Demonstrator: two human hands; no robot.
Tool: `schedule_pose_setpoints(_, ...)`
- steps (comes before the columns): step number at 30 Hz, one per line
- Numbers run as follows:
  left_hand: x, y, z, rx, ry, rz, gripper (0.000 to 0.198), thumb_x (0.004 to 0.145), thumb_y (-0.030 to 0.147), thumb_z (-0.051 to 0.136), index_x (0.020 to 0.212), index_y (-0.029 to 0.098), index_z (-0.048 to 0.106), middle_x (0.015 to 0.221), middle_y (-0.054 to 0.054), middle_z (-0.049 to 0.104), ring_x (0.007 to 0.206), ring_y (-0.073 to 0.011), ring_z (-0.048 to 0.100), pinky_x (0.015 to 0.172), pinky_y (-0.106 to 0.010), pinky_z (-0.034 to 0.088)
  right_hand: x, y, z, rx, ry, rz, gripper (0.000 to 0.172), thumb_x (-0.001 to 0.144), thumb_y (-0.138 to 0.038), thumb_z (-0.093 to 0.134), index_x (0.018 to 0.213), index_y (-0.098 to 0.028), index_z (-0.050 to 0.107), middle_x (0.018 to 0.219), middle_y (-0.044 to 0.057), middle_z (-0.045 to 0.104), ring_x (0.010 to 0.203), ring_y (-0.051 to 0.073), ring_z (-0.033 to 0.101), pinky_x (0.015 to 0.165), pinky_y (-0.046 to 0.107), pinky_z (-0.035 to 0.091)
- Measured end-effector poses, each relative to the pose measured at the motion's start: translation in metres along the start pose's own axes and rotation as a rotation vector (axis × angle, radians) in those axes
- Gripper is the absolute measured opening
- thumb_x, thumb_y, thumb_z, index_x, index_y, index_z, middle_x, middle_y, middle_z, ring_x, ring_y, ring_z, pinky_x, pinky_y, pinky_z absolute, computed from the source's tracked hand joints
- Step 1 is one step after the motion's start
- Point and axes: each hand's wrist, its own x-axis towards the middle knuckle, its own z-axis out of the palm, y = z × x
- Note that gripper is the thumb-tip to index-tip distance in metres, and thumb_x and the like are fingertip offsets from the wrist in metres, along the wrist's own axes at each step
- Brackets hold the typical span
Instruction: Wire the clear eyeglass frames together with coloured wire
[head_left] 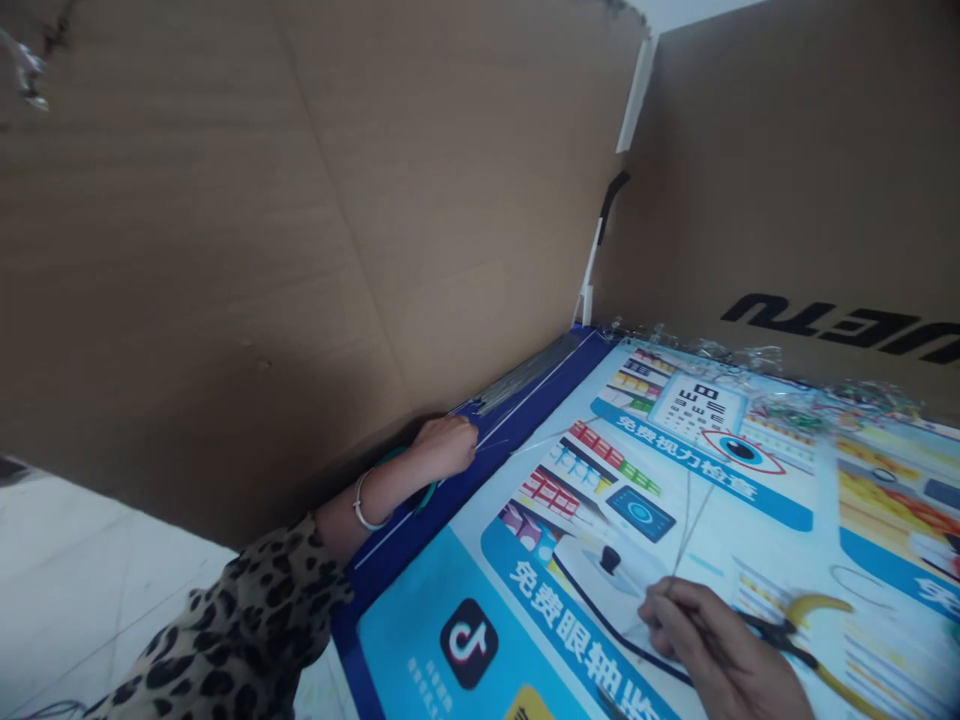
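My left hand (446, 448) is closed in a fist at the blue border of the printed sheet, against the cardboard wall. What its fingers hold is hidden. Just beyond it lies a bundle of thin grey strands (525, 376), like cut wire, along the border. My right hand (709, 640) pinches thin wire (686, 530) over the sheet; the strands rise from the fingertips. Beside that hand, pliers with yellow handles (821, 604) and a black joint rest on the sheet, their jaws partly behind the hand.
Tall cardboard panels (450, 200) stand at the left and back, meeting in a taped corner. Clear plastic scraps and thin green strands (810, 410) are strewn along the far edge. The printed sheet (427, 570) covers the surface. Pale floor tiles (82, 590) show at lower left.
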Motion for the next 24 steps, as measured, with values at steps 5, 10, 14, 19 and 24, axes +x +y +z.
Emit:
schedule_pose_setpoints(5,0.006,-0.001,-0.004,-0.059,0.022,0.018,0.020,0.076,0.019,0.046,0.072,0.019,0.065,0.085,-0.006,0.066,0.081,-0.0184,0.061,0.067,-0.027,0.044,0.000,-0.010,0.002,-0.029,0.021,-0.061,0.025,0.082,-0.045,0.047,0.086,-0.023,0.058,0.069,0.001,0.069,0.059,0.014,0.066,0.054,0.016,0.053)
schedule_pose_setpoints(10,0.017,0.003,-0.011,-0.487,0.021,0.065,0.017,0.073,0.026,0.051,0.071,0.015,0.063,0.072,-0.003,0.063,0.068,-0.0142,0.056,0.062,-0.024,0.040,0.001,-0.012,0.001,-0.026,0.022,-0.071,0.024,0.083,-0.044,0.047,0.084,-0.022,0.058,0.069,0.002,0.068,0.057,0.014,0.066,0.053,0.017,0.052)
schedule_pose_setpoints(14,0.024,0.015,-0.017,-1.012,-0.133,0.031,0.021,0.069,0.033,0.057,0.074,0.013,0.059,0.066,0.001,0.056,0.061,-0.0101,0.049,0.057,-0.022,0.039,0.002,-0.016,0.000,0.002,0.009,-0.045,0.025,0.083,-0.045,0.047,0.083,-0.022,0.058,0.069,0.002,0.068,0.058,0.014,0.066,0.054,0.018,0.053)
schedule_pose_setpoints(19,0.029,0.027,-0.016,-1.211,-0.242,0.040,0.024,0.067,0.034,0.060,0.075,0.012,0.057,0.068,0.001,0.053,0.061,-0.0085,0.046,0.054,-0.021,0.038,0.000,-0.030,0.003,0.103,0.069,0.013,0.028,0.081,-0.048,0.048,0.078,-0.022,0.059,0.066,0.002,0.067,0.054,0.014,0.063,0.051,0.018,0.051)
schedule_pose_setpoints(24,0.032,0.033,-0.007,-0.798,-0.049,0.106,0.016,0.074,0.030,0.054,0.073,0.014,0.058,0.070,0.000,0.058,0.065,-0.0106,0.051,0.058,-0.022,0.039,0.001,-0.031,0.004,0.129,0.045,0.026,0.027,0.082,-0.047,0.048,0.078,-0.022,0.058,0.066,0.002,0.066,0.053,0.013,0.062,0.051,0.019,0.051)
